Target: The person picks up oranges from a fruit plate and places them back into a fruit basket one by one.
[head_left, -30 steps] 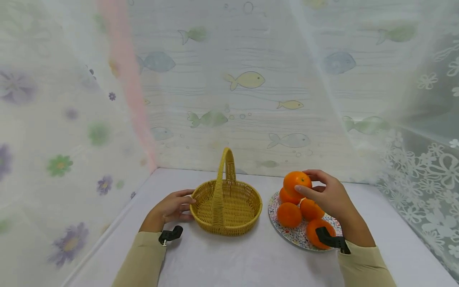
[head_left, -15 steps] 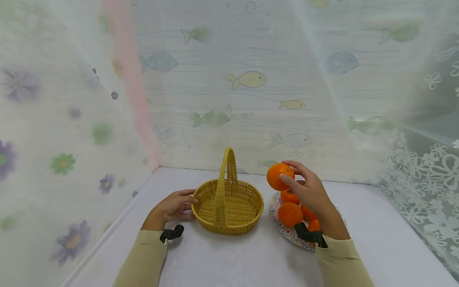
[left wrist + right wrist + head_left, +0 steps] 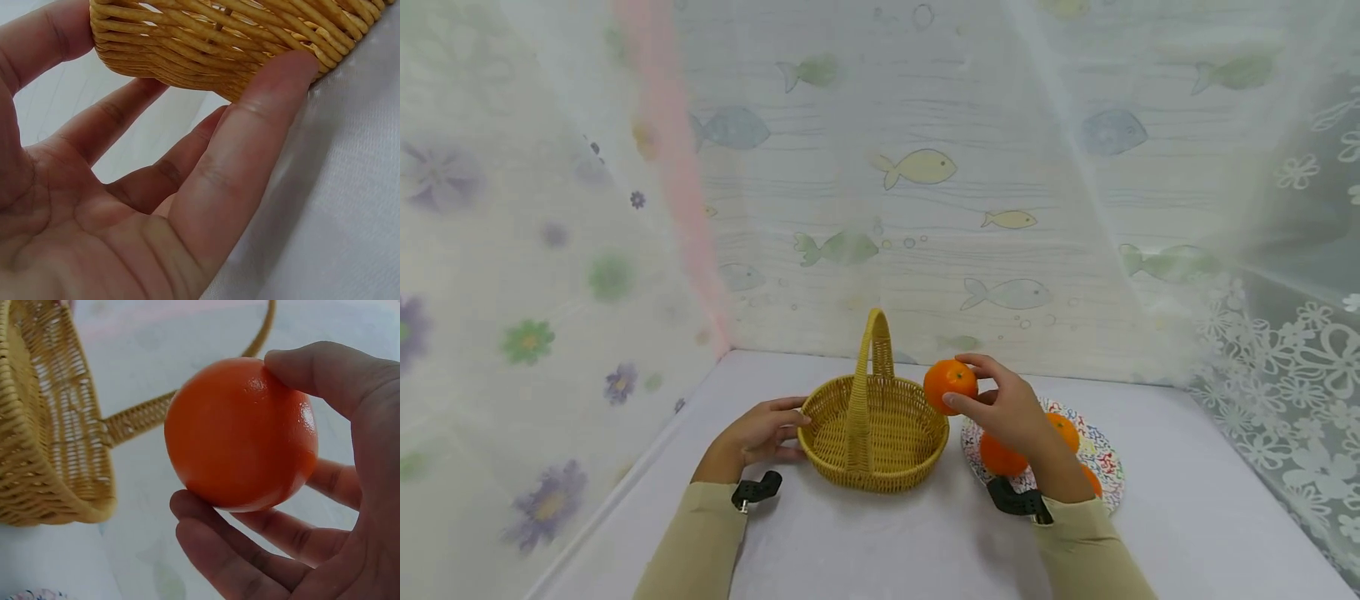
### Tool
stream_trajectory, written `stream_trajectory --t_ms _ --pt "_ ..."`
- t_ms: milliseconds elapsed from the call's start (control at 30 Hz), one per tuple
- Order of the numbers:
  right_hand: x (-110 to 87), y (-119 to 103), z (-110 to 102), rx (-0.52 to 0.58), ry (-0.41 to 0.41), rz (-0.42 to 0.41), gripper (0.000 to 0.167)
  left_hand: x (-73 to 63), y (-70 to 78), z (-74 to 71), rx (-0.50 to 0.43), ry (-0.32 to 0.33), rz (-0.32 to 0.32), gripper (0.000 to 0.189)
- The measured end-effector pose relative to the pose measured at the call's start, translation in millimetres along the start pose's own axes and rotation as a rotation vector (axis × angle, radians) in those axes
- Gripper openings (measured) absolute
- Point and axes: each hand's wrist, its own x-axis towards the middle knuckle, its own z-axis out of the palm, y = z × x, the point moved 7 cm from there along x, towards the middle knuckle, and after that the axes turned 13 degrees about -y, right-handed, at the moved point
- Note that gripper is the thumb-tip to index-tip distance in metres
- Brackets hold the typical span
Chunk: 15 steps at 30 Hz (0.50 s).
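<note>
My right hand (image 3: 1011, 408) holds an orange (image 3: 950, 387) between thumb and fingers, above the table and at the right rim of the yellow wicker basket (image 3: 898, 479). In the right wrist view, the glossy orange (image 3: 240, 434) sits between the thumb on top and the fingers beneath. The basket has a tall arched handle (image 3: 859, 400), and nothing lies inside it. My left hand (image 3: 763, 433) grips the basket's left rim. Up close in the left wrist view, fingers (image 3: 219, 169) lie against the woven wall (image 3: 206, 50).
A round plate (image 3: 1108, 458) with a colourful speckled pattern stands to the right, partly hidden by my right arm. On it lie several oranges (image 3: 1002, 456). A white cloth (image 3: 865, 550) covers the table, and a fish-printed curtain (image 3: 850, 192) hangs behind.
My right hand has carried the orange leftward from above the plate to the basket's right rim. My left hand has stayed at the basket's left rim.
</note>
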Motion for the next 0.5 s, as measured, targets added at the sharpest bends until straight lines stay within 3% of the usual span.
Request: stream_trajectory --t_ms 267,500 --pt "4.8 -2 14 -0.112 0.028 0.044 0.067 -0.8 0.5 1.0 -0.001 -0.002 0.001 0.063" --pt "6.2 -7 26 -0.15 0.033 0.008 0.07 -0.3 1.2 1.2 0.001 -0.003 -0.005 0.062"
